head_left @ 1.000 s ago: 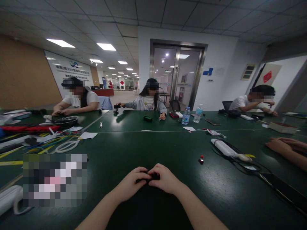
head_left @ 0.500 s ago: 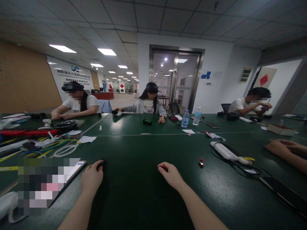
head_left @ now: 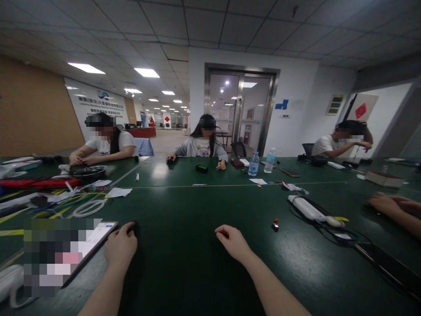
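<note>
My left hand (head_left: 121, 245) rests on the dark green table, beside a phone or tablet (head_left: 95, 248) with a lit, partly blurred screen. Its fingers are closed, and a small dark object (head_left: 133, 226) shows at the fingertips; its kind is too small to make out. My right hand (head_left: 232, 241) lies on its side on the table, fingers curled in, with nothing visible in them. To the right of it stands a small red and silver object (head_left: 275, 225).
Cables (head_left: 88, 208) and tools crowd the left side. A white power strip (head_left: 305, 208) with black cord lies right, near a dark phone (head_left: 391, 265) and another person's hands (head_left: 388, 204). Two water bottles (head_left: 254, 164) stand across the table. Several people sit around.
My left hand has shifted slightly left, towards the lit screen. My right hand has barely moved. The person opposite has drawn a hand inward, and the person at far right has raised one to the head.
</note>
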`<action>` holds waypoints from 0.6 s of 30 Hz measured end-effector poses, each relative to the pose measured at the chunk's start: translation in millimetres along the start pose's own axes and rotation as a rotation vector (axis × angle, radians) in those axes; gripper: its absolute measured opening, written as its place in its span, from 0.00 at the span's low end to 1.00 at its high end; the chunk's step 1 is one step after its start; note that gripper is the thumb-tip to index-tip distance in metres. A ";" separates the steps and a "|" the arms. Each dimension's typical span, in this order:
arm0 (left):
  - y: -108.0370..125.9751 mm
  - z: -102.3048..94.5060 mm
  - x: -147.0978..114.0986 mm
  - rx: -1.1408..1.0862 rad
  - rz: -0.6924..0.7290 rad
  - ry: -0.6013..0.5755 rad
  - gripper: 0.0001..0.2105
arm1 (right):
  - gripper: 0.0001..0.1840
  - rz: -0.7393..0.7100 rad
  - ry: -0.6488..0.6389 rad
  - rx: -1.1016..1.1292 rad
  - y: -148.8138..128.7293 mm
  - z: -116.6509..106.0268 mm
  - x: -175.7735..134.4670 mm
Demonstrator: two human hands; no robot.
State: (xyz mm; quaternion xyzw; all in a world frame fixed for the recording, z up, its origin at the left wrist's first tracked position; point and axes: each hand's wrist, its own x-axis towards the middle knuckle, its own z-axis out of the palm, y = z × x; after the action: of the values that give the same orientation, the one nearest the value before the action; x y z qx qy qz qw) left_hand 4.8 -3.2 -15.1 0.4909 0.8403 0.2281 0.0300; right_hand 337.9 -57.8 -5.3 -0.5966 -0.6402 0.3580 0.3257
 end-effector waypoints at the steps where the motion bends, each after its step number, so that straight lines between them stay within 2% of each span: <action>1: 0.1 0.0 0.0 0.001 0.003 0.000 0.19 | 0.11 0.001 -0.002 -0.002 0.3 0.2 0.3; 11: -1.2 -0.5 0.7 -0.010 0.005 -0.016 0.20 | 0.11 -0.039 -0.014 -0.005 5.0 2.0 2.4; 18: -0.6 -0.5 0.9 -0.018 -0.003 -0.022 0.20 | 0.11 -0.015 -0.018 -0.010 2.8 1.5 0.4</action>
State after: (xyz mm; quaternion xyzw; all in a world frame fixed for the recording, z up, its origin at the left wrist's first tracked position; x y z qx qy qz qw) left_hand 3.7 -2.8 -14.8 0.4916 0.8386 0.2304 0.0439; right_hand 338.1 -57.4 -8.5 -0.5902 -0.6494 0.3573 0.3198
